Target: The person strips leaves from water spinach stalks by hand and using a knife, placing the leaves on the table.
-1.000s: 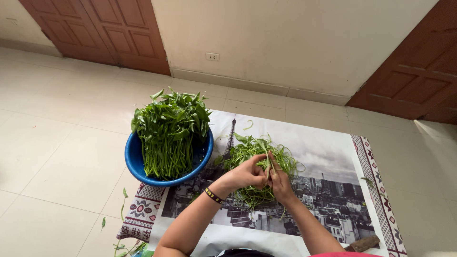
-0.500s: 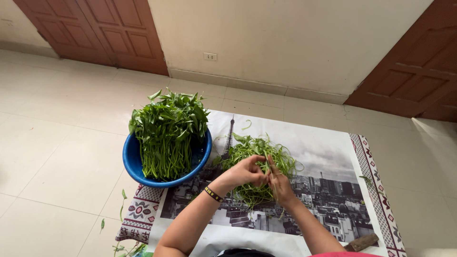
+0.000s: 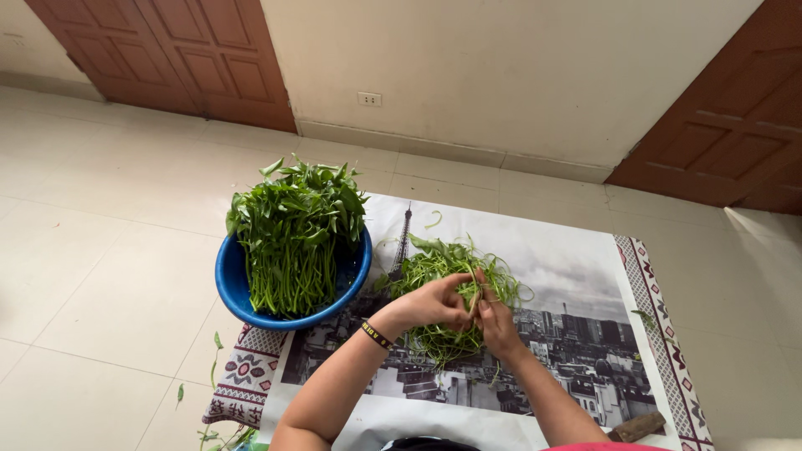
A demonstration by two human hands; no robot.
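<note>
Over printed mat [image 3: 576, 276], both hands' grips [image 3: 474, 307] pinch green stem [image 3: 473, 294] above shreds [image 3: 443, 271].

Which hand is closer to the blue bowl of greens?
Left. The left hand works just right of the blue bowl; the right hand sits farther right, beyond it.

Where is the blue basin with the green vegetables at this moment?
The blue basin sits on the floor left of centre in the head view, overlapping the mat's left edge, beside the left hand.
</note>
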